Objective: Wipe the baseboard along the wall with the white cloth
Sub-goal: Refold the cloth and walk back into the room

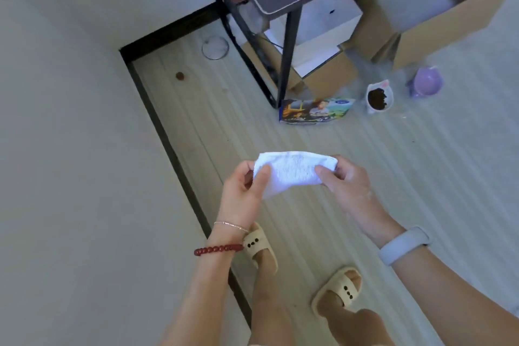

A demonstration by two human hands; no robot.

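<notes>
Now — white cloth [292, 173] long axis left-right | left hand [247, 191], right hand [345, 181] grip ends — baseboard [165, 132] untouched

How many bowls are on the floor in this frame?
2. A white bowl holding something dark sits right of the colourful box; a purple bowl sits further right, near the cardboard box. Others may be hidden behind the boxes.

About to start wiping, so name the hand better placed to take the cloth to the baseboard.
Left, probably. The left hand grips the white cloth on the side nearer the dark baseboard; the right hand is farther away.
</notes>
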